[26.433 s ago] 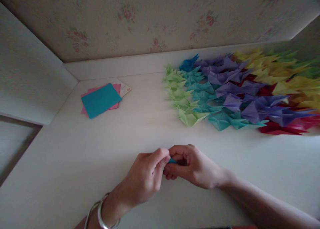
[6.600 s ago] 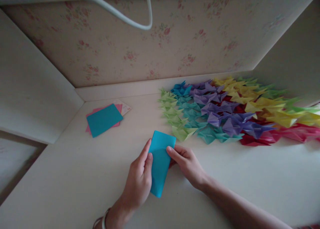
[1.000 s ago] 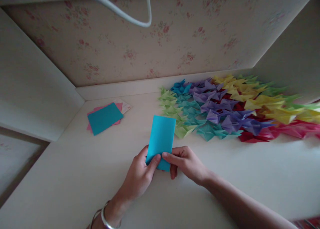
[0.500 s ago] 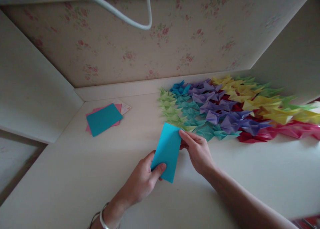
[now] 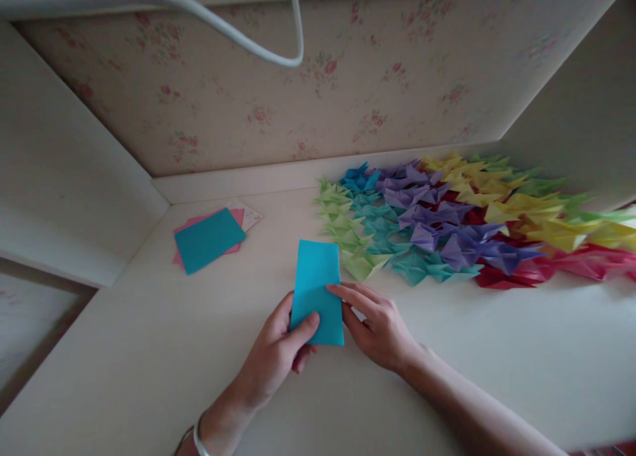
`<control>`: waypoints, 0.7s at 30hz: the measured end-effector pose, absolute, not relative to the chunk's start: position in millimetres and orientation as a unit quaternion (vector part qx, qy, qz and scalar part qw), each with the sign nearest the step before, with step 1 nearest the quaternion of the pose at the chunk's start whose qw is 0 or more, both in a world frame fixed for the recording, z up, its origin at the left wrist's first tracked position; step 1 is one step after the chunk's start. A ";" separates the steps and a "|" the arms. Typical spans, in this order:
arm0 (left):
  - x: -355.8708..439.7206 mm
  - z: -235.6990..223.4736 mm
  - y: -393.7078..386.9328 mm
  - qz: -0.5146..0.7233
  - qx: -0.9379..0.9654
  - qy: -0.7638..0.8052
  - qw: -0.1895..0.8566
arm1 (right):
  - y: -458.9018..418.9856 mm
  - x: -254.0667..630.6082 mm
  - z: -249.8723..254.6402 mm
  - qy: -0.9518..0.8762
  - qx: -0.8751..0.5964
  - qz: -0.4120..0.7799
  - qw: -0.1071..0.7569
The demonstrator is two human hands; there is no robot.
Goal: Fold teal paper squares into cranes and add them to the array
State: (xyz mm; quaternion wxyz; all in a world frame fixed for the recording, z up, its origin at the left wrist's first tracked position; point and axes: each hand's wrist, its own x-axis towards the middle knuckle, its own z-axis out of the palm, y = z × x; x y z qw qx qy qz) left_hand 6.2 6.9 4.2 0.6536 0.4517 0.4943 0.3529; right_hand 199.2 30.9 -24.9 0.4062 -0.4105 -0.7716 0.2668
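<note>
A bright blue sheet of origami paper [image 5: 318,270], folded into a narrow rectangle, is held up over the white desk. My left hand [image 5: 278,350] is closed on its lower left part, thumb across the front and fingers behind. At the right edge, my right hand [image 5: 377,323] pinches the paper, one fingertip on the front face and the thumb by the edge, partly hidden. On the desk to the left lies a small stack of paper, a blue sheet [image 5: 209,240] over a pink sheet [image 5: 232,247].
Rows of folded paper cranes in purple [image 5: 432,214], yellow [image 5: 521,211], green [image 5: 342,224], teal [image 5: 382,224] and red cover the desk's back right. A white cable [image 5: 238,35] hangs in front of the floral wall [image 5: 268,111]. White panels stand at both sides.
The folded blue paper has shifted left and now stands more upright. My right hand has slid from its upper right corner down to the middle of the right edge.
</note>
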 end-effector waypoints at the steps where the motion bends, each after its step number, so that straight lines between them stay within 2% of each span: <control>1: 5.9 4.0 6.7 0.355 0.445 0.486 0.663 | 31.2 199.5 -24.1 -0.759 -0.423 0.275 0.411; 4: 4.9 4.2 7.1 0.397 0.400 0.469 0.680 | 33.0 200.2 -20.8 -0.719 -0.436 0.339 0.421; 9: 0.9 10.7 9.9 0.467 0.287 0.443 0.709 | 34.2 198.5 -15.8 -0.722 -0.368 0.428 0.400; 15: -1.5 16.2 10.4 0.495 0.272 0.405 0.719 | 32.9 196.7 -11.8 -0.650 -0.381 0.513 0.411; 21: 2.3 14.6 9.2 0.492 0.378 0.472 0.626 | 31.4 192.8 -9.7 -0.575 -0.401 0.600 0.385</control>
